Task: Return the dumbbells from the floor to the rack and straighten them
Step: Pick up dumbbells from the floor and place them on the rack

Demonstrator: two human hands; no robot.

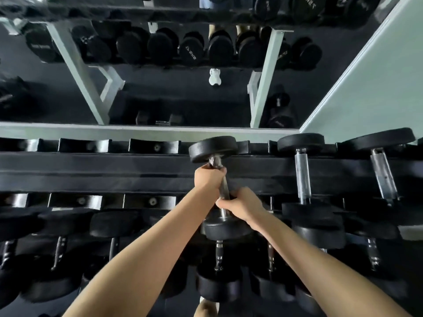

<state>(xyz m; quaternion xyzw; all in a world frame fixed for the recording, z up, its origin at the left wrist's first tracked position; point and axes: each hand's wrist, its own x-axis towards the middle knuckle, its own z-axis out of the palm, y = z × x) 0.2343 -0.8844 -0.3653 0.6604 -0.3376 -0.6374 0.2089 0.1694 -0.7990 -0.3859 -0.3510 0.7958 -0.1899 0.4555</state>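
Gripping the dumbbell (212, 148) handle are left hand (209, 177) and right hand (243, 205).

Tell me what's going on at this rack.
A person grips one dumbbell by its handle with both hands, the left hand near the far head and the right hand near the near head, over the rack's top tier. Whether it already rests in its saddles is unclear. Two more dumbbells sit on that tier to its right, above a lower row.
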